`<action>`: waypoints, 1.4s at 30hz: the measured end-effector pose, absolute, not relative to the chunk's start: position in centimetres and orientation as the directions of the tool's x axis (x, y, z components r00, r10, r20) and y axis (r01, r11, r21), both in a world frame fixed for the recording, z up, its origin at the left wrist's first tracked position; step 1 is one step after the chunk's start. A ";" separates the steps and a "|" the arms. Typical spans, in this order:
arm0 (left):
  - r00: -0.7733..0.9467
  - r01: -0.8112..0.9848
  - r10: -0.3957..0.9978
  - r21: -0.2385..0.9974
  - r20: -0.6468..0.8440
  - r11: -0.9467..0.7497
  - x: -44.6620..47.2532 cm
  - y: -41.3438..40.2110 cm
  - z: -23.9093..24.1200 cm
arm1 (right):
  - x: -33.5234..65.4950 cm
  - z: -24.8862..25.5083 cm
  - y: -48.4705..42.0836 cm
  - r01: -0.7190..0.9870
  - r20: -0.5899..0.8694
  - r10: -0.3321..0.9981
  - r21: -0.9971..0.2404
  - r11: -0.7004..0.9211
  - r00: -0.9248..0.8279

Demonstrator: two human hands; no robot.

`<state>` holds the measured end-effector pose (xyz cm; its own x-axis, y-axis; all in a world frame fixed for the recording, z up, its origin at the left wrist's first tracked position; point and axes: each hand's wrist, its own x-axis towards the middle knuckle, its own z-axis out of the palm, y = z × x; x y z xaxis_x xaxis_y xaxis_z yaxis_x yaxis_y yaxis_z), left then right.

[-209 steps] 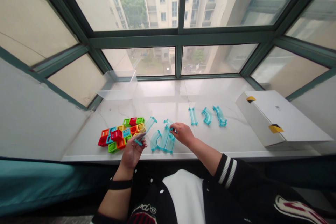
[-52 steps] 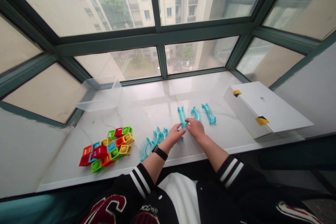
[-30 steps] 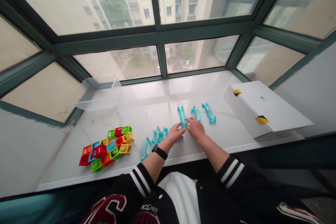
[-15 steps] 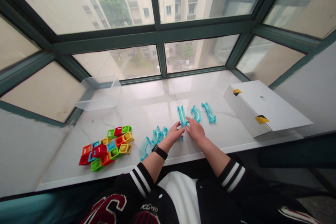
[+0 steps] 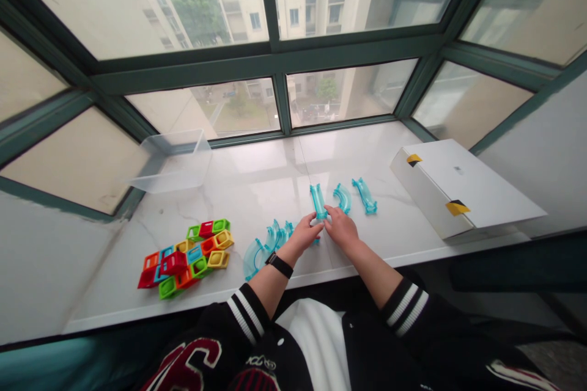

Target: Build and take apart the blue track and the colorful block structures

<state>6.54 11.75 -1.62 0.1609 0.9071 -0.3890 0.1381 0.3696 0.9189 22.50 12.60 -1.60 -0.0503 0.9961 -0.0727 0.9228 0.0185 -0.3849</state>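
My left hand (image 5: 303, 237) and my right hand (image 5: 342, 229) meet at the near end of a straight clear-blue track piece (image 5: 318, 200) lying on the white marble sill (image 5: 275, 180). Both hands have their fingertips pinched on that end; a second blue piece seems to lie under them, mostly hidden. Right of it lie a curved blue track piece (image 5: 342, 197) and another straight one (image 5: 365, 195). A small heap of curved blue track pieces (image 5: 266, 243) sits left of my left wrist. Coloured square blocks (image 5: 186, 257) are clustered further left.
A clear plastic tub (image 5: 172, 160) stands at the back left by the window frame. A white cardboard box (image 5: 463, 189) with yellow tape lies at the right end of the sill. Dark green window frames close off the back.
Seven seconds ago my hands were at the blue heap beside the blocks; they have moved right to the straight track piece. Over the last second they have barely shifted.
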 end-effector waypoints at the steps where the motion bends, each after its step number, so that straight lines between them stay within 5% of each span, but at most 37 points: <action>1: 0.164 0.142 0.908 0.920 -0.385 0.364 6.5 11.8 -1.7 | 22.5 -1.6 12.6 0.921 -0.068 0.996 -0.388 0.020 -0.050; 33: 0.159 0.176 0.916 0.923 -0.369 0.341 6.5 11.6 -1.6 | 22.5 -2.1 12.3 0.911 -0.022 0.998 -0.410 0.043 -0.058; 42: 0.161 0.192 0.915 0.921 -0.371 0.340 6.4 11.8 -2.4 | 22.5 -3.7 12.7 0.862 0.022 0.999 -0.507 0.035 -0.028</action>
<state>6.40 11.80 -2.36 0.1614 0.9145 -0.3709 0.1921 0.3396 0.9208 22.46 12.71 -3.72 -0.0277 0.9994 0.0221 0.8615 0.0351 -0.5065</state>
